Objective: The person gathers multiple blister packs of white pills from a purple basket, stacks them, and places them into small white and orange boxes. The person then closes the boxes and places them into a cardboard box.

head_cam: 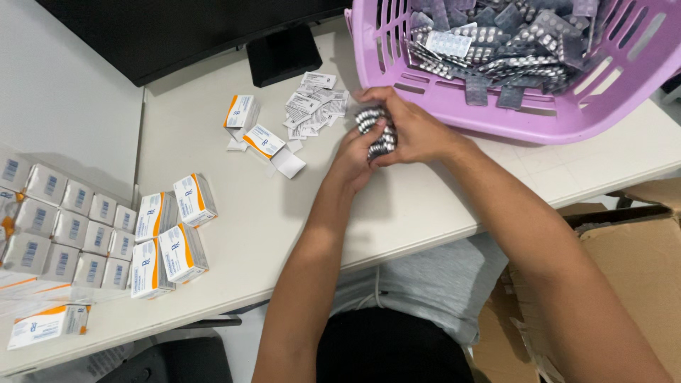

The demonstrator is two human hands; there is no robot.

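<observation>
Head view: a stack of blister strips (pixel 374 131) is gripped over the white table (pixel 425 206) by the left hand (pixel 355 157) and right hand (pixel 411 128), fingers curled tight. Close by are seen the purple basket (pixel 461 99), folded leaflets (pixel 316 103) and opened cartons (pixel 259 135); sealed boxes (pixel 170 234) are stacked well left.

Silver blister strips (pixel 374 131) stacked, clasped above table.

Bright, even overhead light, soft shadows, sharp focus, slight wide-angle edge distortion.
</observation>
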